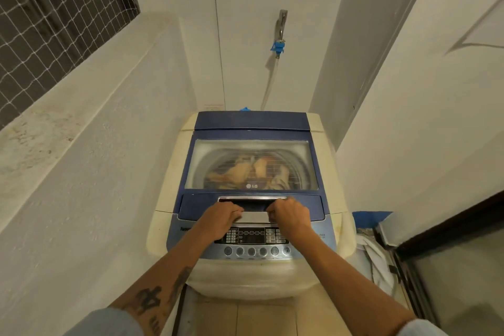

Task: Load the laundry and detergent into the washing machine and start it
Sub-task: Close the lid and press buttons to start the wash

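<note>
The left hand (222, 217) curls its fingers round the lid handle (252, 199) of the washing machine (169, 226), probably to lift or seat the lid evenly. The laundry (245, 169) lies in the drum beneath the closed glass. The right hand (290, 217) grips the same handle, just beside the left.

The tiled floor (261, 319) carried the washing machine (245, 278), which stood upright in a narrow recess between two walls. A dark cable (180, 308) ran down to the floor at the machine's front left corner. A white bundle (377, 264) sat low, just beside the machine's right side. Inside the machine, the laundry (245, 172) lay in the drum beneath the closed lid (191, 207).
</note>
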The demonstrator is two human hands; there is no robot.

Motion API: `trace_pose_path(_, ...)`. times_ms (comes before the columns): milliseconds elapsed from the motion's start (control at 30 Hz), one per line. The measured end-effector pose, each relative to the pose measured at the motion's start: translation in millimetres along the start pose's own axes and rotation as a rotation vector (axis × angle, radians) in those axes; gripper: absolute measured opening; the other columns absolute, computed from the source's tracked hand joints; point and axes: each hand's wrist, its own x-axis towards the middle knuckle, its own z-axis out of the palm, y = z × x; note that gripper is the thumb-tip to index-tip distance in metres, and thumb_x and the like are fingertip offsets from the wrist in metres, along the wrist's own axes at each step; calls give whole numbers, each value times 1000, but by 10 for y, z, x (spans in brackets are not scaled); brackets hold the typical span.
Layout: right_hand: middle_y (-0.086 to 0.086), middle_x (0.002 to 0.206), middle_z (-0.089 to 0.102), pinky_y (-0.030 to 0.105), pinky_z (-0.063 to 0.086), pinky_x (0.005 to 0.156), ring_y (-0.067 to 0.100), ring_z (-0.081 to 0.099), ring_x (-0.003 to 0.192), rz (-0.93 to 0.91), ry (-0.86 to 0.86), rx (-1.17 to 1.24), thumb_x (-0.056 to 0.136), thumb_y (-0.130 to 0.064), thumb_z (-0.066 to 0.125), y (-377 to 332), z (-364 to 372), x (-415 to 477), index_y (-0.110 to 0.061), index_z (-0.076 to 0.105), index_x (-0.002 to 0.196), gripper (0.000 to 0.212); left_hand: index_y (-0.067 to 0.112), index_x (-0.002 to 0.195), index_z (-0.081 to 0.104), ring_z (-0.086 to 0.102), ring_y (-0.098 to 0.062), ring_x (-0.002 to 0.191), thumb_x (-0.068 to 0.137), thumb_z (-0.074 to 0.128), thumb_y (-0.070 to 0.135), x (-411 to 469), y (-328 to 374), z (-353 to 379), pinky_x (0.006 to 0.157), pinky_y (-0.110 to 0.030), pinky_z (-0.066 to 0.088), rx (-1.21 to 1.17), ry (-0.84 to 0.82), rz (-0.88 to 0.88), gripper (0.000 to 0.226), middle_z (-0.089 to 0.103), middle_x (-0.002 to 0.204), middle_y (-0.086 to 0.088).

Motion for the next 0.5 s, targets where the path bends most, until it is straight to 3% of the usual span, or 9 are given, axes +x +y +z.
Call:
trace_pose_path(133,6,106,68,37,52,78,26,66,96,26,8,32,96,-21,59,25,62,131,-22,70,111,19,14,114,70,65,-12,87,98,52,19,128,-60,78,77,-15,44,-66,35,-12,25,73,102,-5)
trace_pose_path(300,4,106,68,36,53,79,25,66,97,28,48,51,93,-18,65,-19,108,52,-22,68,113,21,13,108,73,66,-13,80,95,58,17,157,-18,72,82,-27,52,-112,50,-63,21,74,90,-5)
trace_pose_path(433,0,105,70,34,55,75,21,68,91,-3,179,77,77,-12,79,-33,323,-235,-26,68,111,39,14,117,68,66,-21,90,97,49,10,-39,43,202,81,-30,51,-82,128,-62,28,70,98,-5)
trace_pose_path(500,-3,112,69,34,57,76,21,69,93,-31,224,124,68,-10,83,11,376,-332,-26,66,118,55,11,130,59,60,-26,109,93,50,0,-160,32,333,93,-33,48,-42,192,0,40,65,115,-8)
